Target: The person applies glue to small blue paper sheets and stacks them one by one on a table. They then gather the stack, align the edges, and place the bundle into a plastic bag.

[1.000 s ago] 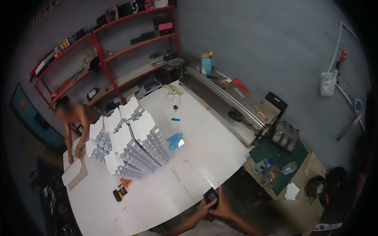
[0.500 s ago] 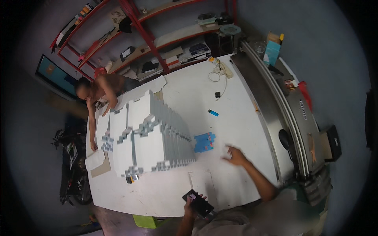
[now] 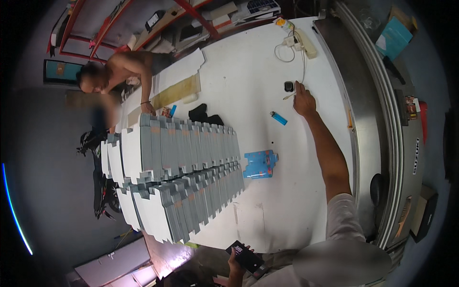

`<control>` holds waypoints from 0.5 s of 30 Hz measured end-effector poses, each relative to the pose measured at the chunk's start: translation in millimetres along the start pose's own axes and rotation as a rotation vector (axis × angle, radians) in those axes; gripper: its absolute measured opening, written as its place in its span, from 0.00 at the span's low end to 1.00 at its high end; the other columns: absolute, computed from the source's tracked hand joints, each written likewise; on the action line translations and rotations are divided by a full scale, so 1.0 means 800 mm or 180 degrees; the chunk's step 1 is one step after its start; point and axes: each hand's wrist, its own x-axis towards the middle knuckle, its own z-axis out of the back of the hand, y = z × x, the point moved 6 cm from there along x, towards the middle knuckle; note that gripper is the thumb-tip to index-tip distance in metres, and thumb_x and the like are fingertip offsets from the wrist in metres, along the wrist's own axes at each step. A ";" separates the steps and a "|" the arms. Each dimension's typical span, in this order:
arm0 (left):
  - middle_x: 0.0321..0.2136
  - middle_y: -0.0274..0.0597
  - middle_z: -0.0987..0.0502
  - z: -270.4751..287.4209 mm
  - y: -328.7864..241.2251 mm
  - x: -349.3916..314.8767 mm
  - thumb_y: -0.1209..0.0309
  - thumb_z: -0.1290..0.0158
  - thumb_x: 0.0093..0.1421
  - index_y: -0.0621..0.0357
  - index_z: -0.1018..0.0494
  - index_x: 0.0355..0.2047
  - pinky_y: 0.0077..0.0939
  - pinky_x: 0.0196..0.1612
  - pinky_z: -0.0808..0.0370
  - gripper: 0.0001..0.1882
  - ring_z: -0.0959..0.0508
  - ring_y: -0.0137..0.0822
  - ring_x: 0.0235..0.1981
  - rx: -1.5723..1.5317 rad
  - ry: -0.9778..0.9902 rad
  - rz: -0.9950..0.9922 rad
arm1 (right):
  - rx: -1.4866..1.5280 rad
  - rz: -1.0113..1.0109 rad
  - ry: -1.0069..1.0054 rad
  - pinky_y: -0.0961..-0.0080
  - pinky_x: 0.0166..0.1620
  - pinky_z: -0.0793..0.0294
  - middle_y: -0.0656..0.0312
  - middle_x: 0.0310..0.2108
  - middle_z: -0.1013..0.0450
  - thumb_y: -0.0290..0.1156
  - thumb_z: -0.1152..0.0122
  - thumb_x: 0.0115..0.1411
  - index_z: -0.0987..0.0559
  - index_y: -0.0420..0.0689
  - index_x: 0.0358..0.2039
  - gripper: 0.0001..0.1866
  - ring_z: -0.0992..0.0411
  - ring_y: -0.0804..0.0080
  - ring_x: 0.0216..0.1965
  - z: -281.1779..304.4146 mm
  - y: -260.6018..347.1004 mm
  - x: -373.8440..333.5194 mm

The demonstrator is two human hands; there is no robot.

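My left hand (image 3: pixel 236 262) holds a dark smartphone (image 3: pixel 247 259) with its screen lit, at the near edge of the white table (image 3: pixel 224 88). Stretched far across the table, my right hand (image 3: pixel 304 101) has its fingertips together on a thin white charging cable (image 3: pixel 303 71). The cable's connector end pokes out beside the fingers. Just left of them is a small black square device (image 3: pixel 289 86). Nearer lies a blue lighter (image 3: pixel 278 118), and beyond the wrist's left a blue printed die-cut card sheet (image 3: pixel 259 164).
Tall rows of white and grey die-cut card stacks (image 3: pixel 191 143) fill the table's left half. A co-worker (image 3: pixel 126 67) leans there, one hand at the stacks. A power strip (image 3: pixel 305 44) lies at the far edge. A metal rail (image 3: pixel 366 95) runs along the right.
My right hand has moved forward from beside the blue card sheet to the cable. My left hand still holds the smartphone. The view has shifted, and the co-worker's arm has moved to the stacks' far side.
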 end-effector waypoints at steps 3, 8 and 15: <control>0.53 0.60 0.24 0.001 0.015 -0.003 0.40 0.56 0.70 0.62 0.34 0.61 0.61 0.57 0.24 0.37 0.22 0.60 0.53 -0.0185 -0.0034 0.0311 | -0.0384 0.0654 0.0291 0.53 0.47 0.23 0.53 0.48 0.28 0.31 0.36 0.62 0.24 0.43 0.52 0.17 0.26 0.50 0.43 -0.007 -0.001 -0.034; 0.54 0.60 0.25 -0.004 0.023 0.015 0.41 0.56 0.71 0.61 0.35 0.62 0.65 0.58 0.25 0.36 0.22 0.61 0.53 -0.0195 0.0280 0.0331 | -0.0733 0.1510 0.0046 0.59 0.45 0.23 0.55 0.46 0.29 0.35 0.38 0.65 0.21 0.43 0.44 0.11 0.25 0.56 0.44 0.010 -0.007 -0.085; 0.51 0.60 0.23 -0.023 0.019 0.027 0.42 0.57 0.71 0.62 0.35 0.61 0.66 0.59 0.26 0.35 0.21 0.60 0.52 -0.0029 0.0583 0.0380 | 0.0864 0.0924 -0.0128 0.55 0.41 0.26 0.46 0.34 0.28 0.23 0.44 0.69 0.30 0.37 0.38 0.05 0.26 0.43 0.36 0.074 0.002 -0.092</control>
